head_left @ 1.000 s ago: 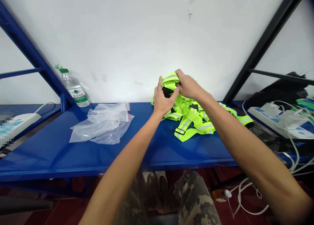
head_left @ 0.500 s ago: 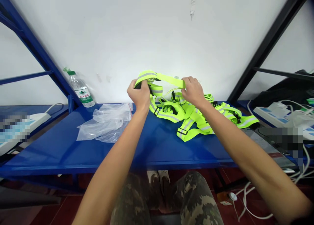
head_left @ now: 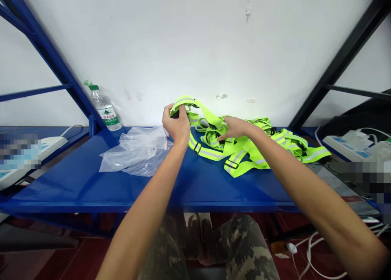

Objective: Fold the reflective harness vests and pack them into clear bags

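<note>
A tangled heap of neon yellow reflective straps with grey bands and black buckles lies on the blue shelf, right of centre. My left hand is closed on one strap end, held up above the shelf, with a dark piece in its grip. From there the strap slopes down to my right hand, which rests on top of the heap with fingers curled into the straps.
Several clear plastic bags lie left of my left hand. A water bottle stands at the back left by a blue post. White power strips and cables sit on the right shelf. My knees are below the shelf edge.
My hands drew apart, pulling one strap out of the heap to the left. Then my right hand dropped from the raised strap onto the heap. The camera shifted slightly.
</note>
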